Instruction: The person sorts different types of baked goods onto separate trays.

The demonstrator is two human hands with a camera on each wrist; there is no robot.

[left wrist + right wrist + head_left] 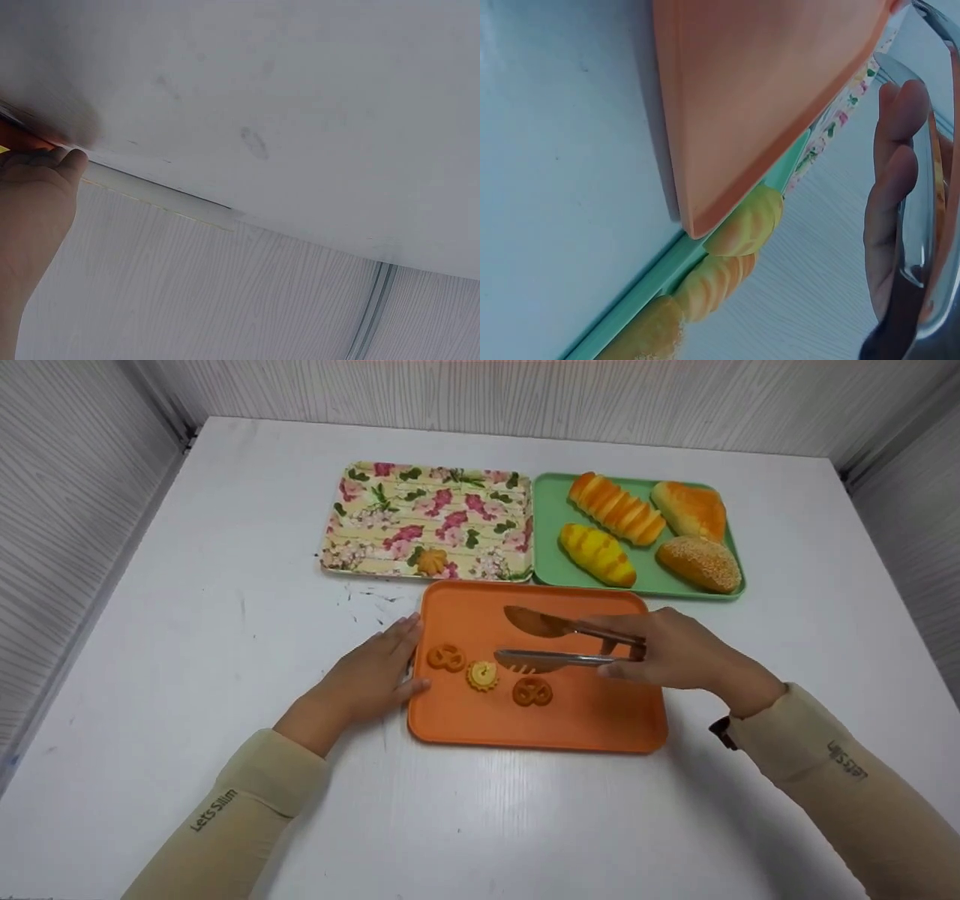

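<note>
My right hand (675,649) holds metal serving tongs (544,622) above the orange tray (600,727). The two tong ends stand apart with nothing between them, one slotted and one spoon-like. In the right wrist view the fingers (892,180) wrap the shiny tongs (915,232). Against the tray's left rim rests my left hand (375,671), fingers extended and thumb at the edge. On the tray lie a pretzel (447,658) at the left, a round, pale, scallop-edged cookie (482,676) and a second pretzel (532,691) below the tongs.
A floral tray (420,521) behind bears one flower-shaped cookie (432,561) near its front edge. Beside it, a green tray (551,510) holds a sliced-looking loaf (616,508), a yellow bread (598,555), a golden bun (691,510) and a seeded roll (699,563). Panelled walls enclose the white table (480,825).
</note>
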